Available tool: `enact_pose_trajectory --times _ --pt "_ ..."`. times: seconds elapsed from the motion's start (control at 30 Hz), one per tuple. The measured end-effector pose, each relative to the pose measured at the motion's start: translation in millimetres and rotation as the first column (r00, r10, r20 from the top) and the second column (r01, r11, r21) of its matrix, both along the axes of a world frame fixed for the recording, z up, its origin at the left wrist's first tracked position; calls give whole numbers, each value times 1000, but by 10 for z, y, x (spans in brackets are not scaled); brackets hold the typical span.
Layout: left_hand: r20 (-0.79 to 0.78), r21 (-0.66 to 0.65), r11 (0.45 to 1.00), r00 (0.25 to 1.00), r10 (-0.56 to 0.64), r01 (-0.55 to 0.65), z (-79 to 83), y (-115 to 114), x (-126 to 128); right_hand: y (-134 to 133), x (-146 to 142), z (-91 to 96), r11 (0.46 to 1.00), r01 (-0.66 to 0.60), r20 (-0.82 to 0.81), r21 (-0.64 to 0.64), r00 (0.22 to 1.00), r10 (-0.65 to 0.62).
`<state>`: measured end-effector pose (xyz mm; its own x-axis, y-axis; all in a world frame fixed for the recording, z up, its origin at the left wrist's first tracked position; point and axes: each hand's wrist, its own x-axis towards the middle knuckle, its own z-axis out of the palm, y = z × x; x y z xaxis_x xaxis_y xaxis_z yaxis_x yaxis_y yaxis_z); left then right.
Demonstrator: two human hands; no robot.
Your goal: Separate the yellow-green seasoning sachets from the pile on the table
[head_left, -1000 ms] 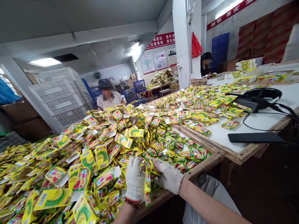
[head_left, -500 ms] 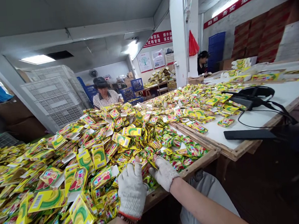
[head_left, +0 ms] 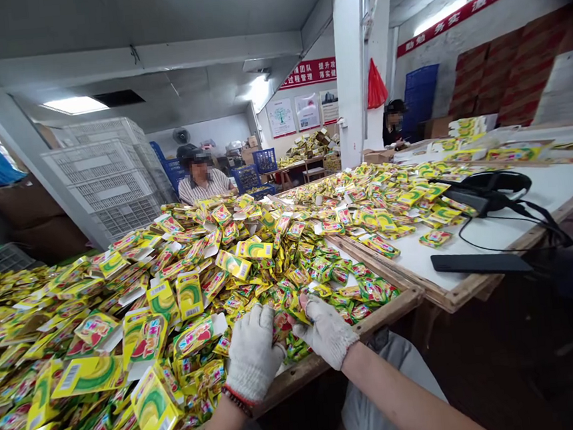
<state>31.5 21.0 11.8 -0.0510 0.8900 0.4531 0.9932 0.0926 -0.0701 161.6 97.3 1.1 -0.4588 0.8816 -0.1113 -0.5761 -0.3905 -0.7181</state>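
The left hand (head_left: 252, 353) and right hand (head_left: 327, 332), both gloved, close together on a few sachets (head_left: 288, 318) at the near edge of the heap (head_left: 172, 285). Risk: the heap crowds the wooden rim (head_left: 385, 310), so raking may push sachets over it. Glove fabric may also reduce grip, and sachets may slip.

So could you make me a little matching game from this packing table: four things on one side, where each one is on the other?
Things:
1. black headset
2. white crates
3. red bag
4. gloved hands, left hand and right hand

Places:
A. hanging by the white pillar
B. stacked at the far left
C. at the near table edge, among small packets
D. on the white tabletop, right

Pairs: 1-D, 2-B, 3-A, 4-C
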Motion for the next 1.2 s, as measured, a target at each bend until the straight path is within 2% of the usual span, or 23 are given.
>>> enact_pose_trajectory --times 0.07,0.1,0.13,0.2,0.27,0.37,0.47,0.53,0.63,0.67,0.7,0.8,0.83,0.87,1.0,1.03,1.1,1.2 --pt "133 1 999 990 -42 42 -83 0 -88 20 105 89 976 66 187 207 977 -106" --pt "189 0 999 981 -52 53 -120 -9 -125 43 164 123 935 97 293 341 934 -204" --pt "233 -5 998 971 -52 55 -148 -24 -152 71 221 144 873 101 384 476 870 -309" --pt "286 -13 999 957 -35 41 -173 -60 -169 128 320 153 730 5 490 683 738 -464" --pt "296 -1 999 954 -41 44 -157 -95 -142 167 384 136 625 -146 543 767 667 -510" --pt "253 17 994 961 -113 112 -120 -116 -68 177 412 134 514 -334 597 790 605 -527" --pt "209 24 986 964 -166 165 -147 -99 -24 167 414 208 419 -450 613 789 520 -595" --pt "211 39 988 965 -158 153 -194 -80 -37 176 437 272 404 -472 618 784 523 -587" --pt "230 61 991 965 -127 116 -251 -64 -83 212 498 318 465 -479 665 745 594 -454" --pt "228 72 991 965 -127 113 -261 -63 -91 222 512 314 475 -471 665 743 599 -446" --pt "221 85 989 966 -136 119 -267 -64 -89 228 518 303 468 -461 654 754 590 -473" --pt "190 107 980 964 -186 168 -274 -68 -34 219 494 261 370 -441 569 817 521 -636" --pt "185 110 979 964 -190 172 -273 -70 -11 212 484 256 353 -455 564 818 509 -650" --pt "185 113 980 965 -183 164 -270 -72 8 205 479 257 362 -470 582 805 508 -635" --pt "189 113 988 973 -130 110 -236 -92 25 188 516 276 514 -418 657 749 566 -498" --pt "183 110 987 974 -133 114 -229 -98 25 182 523 266 528 -393 649 753 575 -498" --pt "164 113 983 973 -161 143 -232 -104 39 167 511 218 493 -366 609 789 567 -554" --pt "137 136 977 973 -185 166 -270 -94 89 150 444 132 386 -380 539 841 518 -664"
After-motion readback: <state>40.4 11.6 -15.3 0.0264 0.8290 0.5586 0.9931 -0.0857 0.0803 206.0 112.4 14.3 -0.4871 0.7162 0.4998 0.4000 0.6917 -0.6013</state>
